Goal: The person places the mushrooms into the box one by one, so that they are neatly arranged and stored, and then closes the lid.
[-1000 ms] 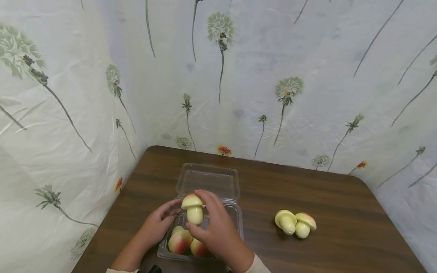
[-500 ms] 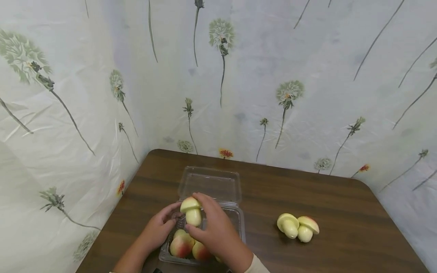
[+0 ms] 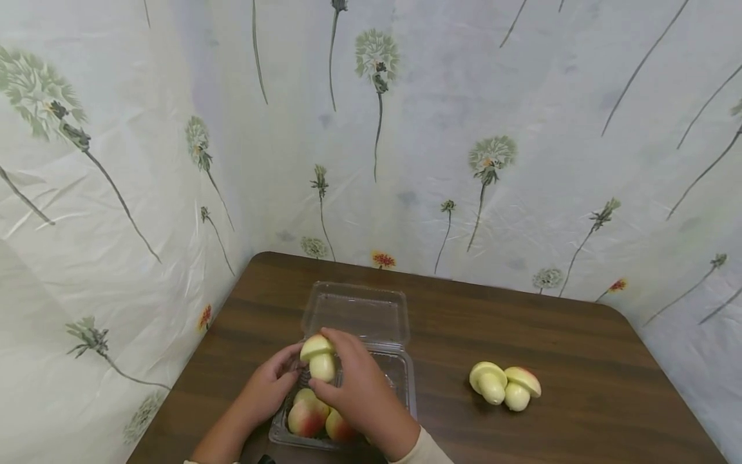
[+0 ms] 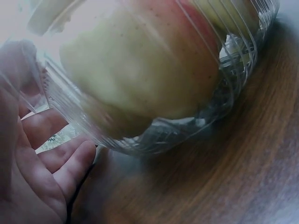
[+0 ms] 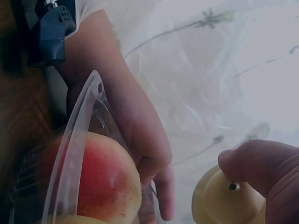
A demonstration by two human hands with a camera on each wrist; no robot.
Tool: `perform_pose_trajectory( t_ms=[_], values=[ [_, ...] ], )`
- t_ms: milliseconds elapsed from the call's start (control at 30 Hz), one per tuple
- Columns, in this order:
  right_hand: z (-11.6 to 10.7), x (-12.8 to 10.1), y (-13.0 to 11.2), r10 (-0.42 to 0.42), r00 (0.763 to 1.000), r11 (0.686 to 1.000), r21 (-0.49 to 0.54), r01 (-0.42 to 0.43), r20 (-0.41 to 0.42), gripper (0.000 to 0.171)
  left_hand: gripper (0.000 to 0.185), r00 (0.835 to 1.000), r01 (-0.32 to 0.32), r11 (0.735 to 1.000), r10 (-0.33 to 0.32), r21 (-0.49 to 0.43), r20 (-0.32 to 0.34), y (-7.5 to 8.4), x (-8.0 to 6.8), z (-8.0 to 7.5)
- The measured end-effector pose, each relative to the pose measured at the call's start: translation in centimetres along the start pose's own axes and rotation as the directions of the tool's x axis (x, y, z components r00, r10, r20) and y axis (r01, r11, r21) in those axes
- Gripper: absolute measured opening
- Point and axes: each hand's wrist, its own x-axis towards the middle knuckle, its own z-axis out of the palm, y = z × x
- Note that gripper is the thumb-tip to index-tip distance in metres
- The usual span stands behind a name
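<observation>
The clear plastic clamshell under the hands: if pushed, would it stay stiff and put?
The clamshell looks thin and ribbed, so it probably flexes. The fruit pieces inside likely weigh it down. The left hand touches its side, probably steadying it.

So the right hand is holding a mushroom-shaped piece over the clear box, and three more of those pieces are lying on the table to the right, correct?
Not three. The head view shows two pieces on the table. The right hand does hold one piece over the clear box.

The right hand (image 3: 359, 396) covers the near right part of the clear container (image 3: 400, 374) and the fruit under it. Both forearms run off the head view's near edge. The left wrist view is blurred.
</observation>
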Motion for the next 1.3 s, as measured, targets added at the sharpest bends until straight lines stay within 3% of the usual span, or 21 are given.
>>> perform_pose_trajectory(
  t_ms=[200, 533, 733, 1000, 1300],
  values=[
    [0.5, 0.3, 0.0, 0.025, 1.0, 0.999, -0.026, -0.024, 0.009, 0.078, 0.046, 1.0, 0.013, 1.0, -0.014, -0.013, -0.021, 0.0, 0.0, 0.1],
    [1.4, 0.4, 0.7, 0.104, 0.994, 0.994, -0.034, -0.103, 0.042, 0.078, 0.046, 1.0, 0.004, 1.0, -0.004, -0.01, 0.031, -0.4, 0.0, 0.0],
    [1.8, 0.4, 1.2, 0.098, 0.995, 0.992, -0.079, -0.095, 0.029, 0.076, 0.049, 0.999, 0.005, 1.0, -0.005, -0.008, 0.039, -0.6, 0.1, -0.1],
    [2.1, 0.7, 1.4, 0.088, 0.995, 0.987, -0.14, -0.081, 0.046, 0.073, 0.054, 0.993, -0.075, 0.996, 0.079, -0.054, 0.082, -0.7, 0.3, -0.3],
    [2.2, 0.8, 1.5, 0.127, 0.991, 0.98, -0.159, -0.118, 0.047, 0.073, 0.056, 0.993, -0.085, 0.994, 0.09, -0.061, 0.076, -0.9, 0.4, -0.3]
  ],
)
